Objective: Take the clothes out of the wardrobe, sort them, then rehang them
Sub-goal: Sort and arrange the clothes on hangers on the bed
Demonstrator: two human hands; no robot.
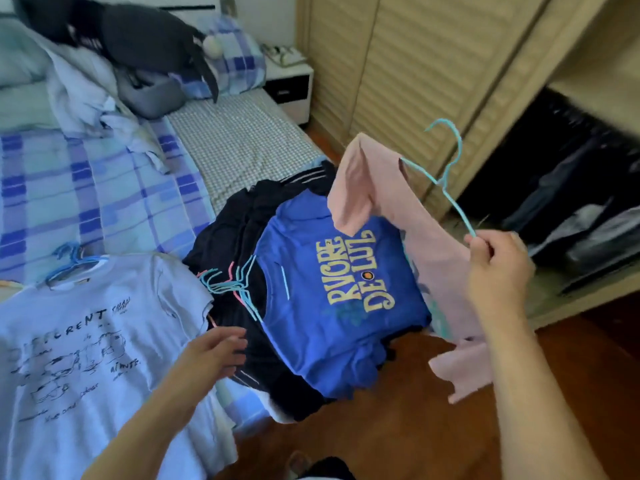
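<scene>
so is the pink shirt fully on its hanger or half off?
Half off. The pink shirt droops from one arm of the teal hanger; the right hand pinches the other arm, which is bare.

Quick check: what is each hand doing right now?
Left hand: open, holding nothing, over the dark clothes.
Right hand: pinching the teal hanger carrying the pink garment.

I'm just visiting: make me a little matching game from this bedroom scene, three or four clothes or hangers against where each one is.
Things:
1. pink shirt
2. blue shirt
3. white shirt
4. dark clothes

Places:
A. flat on the bed, nearest the left hand
B. top of the dark pile
C. on the teal hanger held up by the right hand
D. heaped under the blue shirt

Pairs: 1-C, 2-B, 3-A, 4-D
</scene>
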